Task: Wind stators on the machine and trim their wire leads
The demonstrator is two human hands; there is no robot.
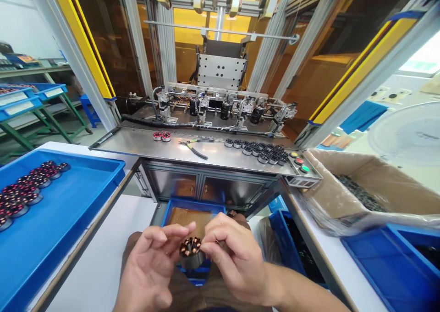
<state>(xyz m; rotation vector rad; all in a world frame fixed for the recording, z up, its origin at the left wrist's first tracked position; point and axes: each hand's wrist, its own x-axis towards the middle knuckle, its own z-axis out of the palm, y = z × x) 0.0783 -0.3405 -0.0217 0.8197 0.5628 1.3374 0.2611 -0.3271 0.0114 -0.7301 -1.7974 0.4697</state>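
Note:
A motor stator (pixel 191 254) with copper windings and a dark metal ring is held up over my lap, between my two hands. My right hand (pixel 237 252) is closed, its thumb and forefinger pinched at the stator's right rim on what looks like a thin copper wire. My left hand (pixel 151 261) is open, palm up. Its fingers curve around the far left side of the stator, while its thumb stands well apart from it. Whether the hidden left fingertips touch the ring I cannot tell.
Wire cutters (pixel 195 147) lie on the metal bench (pixel 165 152), between two red-wound stators (pixel 161 136) and a cluster of dark stators (pixel 263 151). Left, a blue tray (pixel 85 179) holds more stators. A lined carton (pixel 343 165) and a blue bin (pixel 371 247) stand right.

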